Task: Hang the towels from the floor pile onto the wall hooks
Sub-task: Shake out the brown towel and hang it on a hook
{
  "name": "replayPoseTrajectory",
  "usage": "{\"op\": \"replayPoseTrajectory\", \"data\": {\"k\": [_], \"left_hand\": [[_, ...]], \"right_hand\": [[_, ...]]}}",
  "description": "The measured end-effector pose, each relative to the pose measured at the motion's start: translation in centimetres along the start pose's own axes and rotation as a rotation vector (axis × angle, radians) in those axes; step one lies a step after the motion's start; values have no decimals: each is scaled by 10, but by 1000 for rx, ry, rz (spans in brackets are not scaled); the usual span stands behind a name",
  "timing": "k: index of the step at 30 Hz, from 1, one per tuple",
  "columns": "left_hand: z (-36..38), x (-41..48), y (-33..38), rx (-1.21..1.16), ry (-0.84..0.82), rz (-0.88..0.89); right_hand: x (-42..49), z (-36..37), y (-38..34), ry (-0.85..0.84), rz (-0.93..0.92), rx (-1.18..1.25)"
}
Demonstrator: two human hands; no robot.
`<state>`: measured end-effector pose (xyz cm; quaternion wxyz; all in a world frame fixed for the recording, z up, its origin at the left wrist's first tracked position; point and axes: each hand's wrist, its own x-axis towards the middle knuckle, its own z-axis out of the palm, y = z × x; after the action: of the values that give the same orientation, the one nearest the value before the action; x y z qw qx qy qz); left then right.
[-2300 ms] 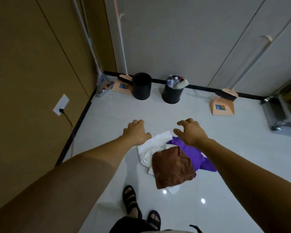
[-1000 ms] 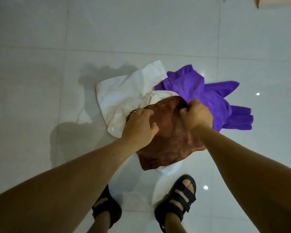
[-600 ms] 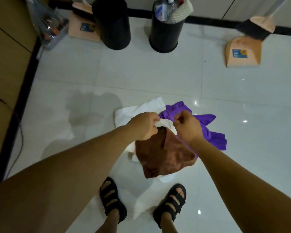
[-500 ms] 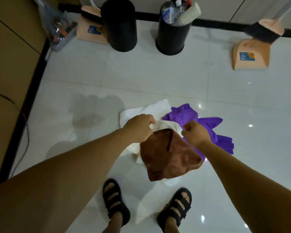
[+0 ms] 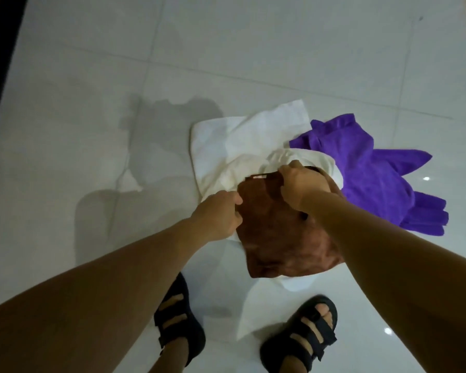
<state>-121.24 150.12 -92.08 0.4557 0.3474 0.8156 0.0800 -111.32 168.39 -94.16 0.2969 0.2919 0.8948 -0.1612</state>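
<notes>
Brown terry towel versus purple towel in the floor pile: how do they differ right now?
The brown terry towel is gripped by the left hand and right hand; the purple towel lies untouched. Brown sits atop the white towel; purple lies beside it. Both are crumpled cloth.

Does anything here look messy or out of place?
Yes: towels lie crumpled on the floor, the brown towel atop the white towel, the purple towel beside them. The left hand and right hand grip the brown one.

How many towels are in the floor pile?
3: the brown towel on top; the white towel under it, at left; the purple towel at right. More may be hidden underneath.
</notes>
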Motion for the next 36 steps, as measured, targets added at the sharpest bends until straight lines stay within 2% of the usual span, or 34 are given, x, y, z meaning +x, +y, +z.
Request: {"op": "replayPoseTrajectory", "data": {"k": [3,5,8,10,14,16,18,20,23,26,29,32,34,36], "left_hand": [[11,0,-12,-33,2,-20],[12,-11,-15,-103,-21,-78],[-9,-32,-1,-183,-8,-94],[-37,-50,18,-175,12,-33],[-117,-94,72,-196,-74,65],[-163,-120,99,-309,5,102],[-212,-153,121,-412,138,127],[-263,-189,135,-454,163,130],[-344,-245,145,-333,205,191],[-420,-304,157,-286,328,241],[-490,-362,176,-608,513,258],[-543,-423,196,-920,544,196],[-565,-462,206,-985,590,212],[-583,-498,212,-984,727,238]], "right_hand": [[-2,19,-5,-40,35,-58],[-14,21,-8,-36,17,1],[-47,-4,-11,-69,-82,140],[-76,-37,-17,-18,-179,233],[-131,-148,-51,52,-61,929],[-152,-211,-71,95,-88,1059],[-177,-265,-90,122,-163,1105],[-204,-311,-106,184,-176,1110],[-241,-370,-128,240,-144,1017],[-281,-410,-157,177,-195,960],[-311,-442,-194,153,-339,874],[-339,-487,-242,224,-468,895],[-361,-517,-273,233,-585,927],[-380,-538,-296,213,-678,1002]]}}
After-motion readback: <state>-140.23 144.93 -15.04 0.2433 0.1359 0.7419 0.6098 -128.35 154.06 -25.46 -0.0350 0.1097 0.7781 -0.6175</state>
